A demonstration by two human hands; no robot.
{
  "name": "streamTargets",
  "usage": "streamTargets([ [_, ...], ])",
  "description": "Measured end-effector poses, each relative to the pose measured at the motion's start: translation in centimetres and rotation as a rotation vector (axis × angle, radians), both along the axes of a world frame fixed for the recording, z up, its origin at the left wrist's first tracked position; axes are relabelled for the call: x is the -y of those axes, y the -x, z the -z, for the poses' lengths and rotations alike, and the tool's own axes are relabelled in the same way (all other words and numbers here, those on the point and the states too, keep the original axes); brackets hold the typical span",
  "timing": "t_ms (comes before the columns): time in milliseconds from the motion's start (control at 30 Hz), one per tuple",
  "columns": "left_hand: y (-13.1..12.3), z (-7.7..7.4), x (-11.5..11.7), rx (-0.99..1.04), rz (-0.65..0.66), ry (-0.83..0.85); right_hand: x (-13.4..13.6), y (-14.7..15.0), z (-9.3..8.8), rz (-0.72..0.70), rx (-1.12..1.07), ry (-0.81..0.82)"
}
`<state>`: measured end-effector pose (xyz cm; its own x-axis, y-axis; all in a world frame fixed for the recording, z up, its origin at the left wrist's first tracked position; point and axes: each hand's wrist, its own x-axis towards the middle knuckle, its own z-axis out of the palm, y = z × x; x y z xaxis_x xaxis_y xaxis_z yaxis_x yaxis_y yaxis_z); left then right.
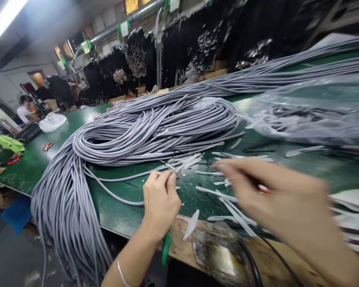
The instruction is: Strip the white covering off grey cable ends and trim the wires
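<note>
My left hand (160, 201) is closed in a pinch on the end of a thin grey cable (113, 195) that loops across the green table (113, 211). White stripped wire ends (187, 162) fan out just past its fingertips. My right hand (269, 195) is blurred by motion, to the right of the left hand and above scattered white sheath strips (227, 207). Its fingers seem curled, with a small red thing (262, 189) showing at them that I cannot make out. A large bundle of grey cables (155, 127) lies coiled behind both hands.
The cable bundle hangs over the table's left edge (62, 223). A clear plastic bag (311, 111) lies at the right. Red scissors (47, 146) and a green tool (10, 143) lie far left. A person (25, 108) sits at the back left. Dark cable bundles (197, 48) hang behind.
</note>
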<state>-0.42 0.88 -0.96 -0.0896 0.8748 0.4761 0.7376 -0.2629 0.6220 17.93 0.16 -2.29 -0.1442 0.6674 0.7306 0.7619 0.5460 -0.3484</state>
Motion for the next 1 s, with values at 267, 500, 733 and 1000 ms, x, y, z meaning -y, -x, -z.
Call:
streamTargets([
  [267,0.2,0.0,0.2,0.135,0.033,-0.286,-2.2,5.1,-2.3,0.012,0.113,-0.088],
  [500,0.1,-0.1,0.4,0.074,-0.001,-0.429,-2.0,5.0,-2.3,-0.067,0.028,-0.06],
  [733,0.2,0.0,0.7,0.01,0.042,-0.383,-1.7,5.2,-2.8,-0.171,-0.072,-0.025],
  [1000,0.2,-0.4,0.9,0.082,0.085,-0.315,-1.6,5.5,-3.3,-0.228,-0.144,0.047],
])
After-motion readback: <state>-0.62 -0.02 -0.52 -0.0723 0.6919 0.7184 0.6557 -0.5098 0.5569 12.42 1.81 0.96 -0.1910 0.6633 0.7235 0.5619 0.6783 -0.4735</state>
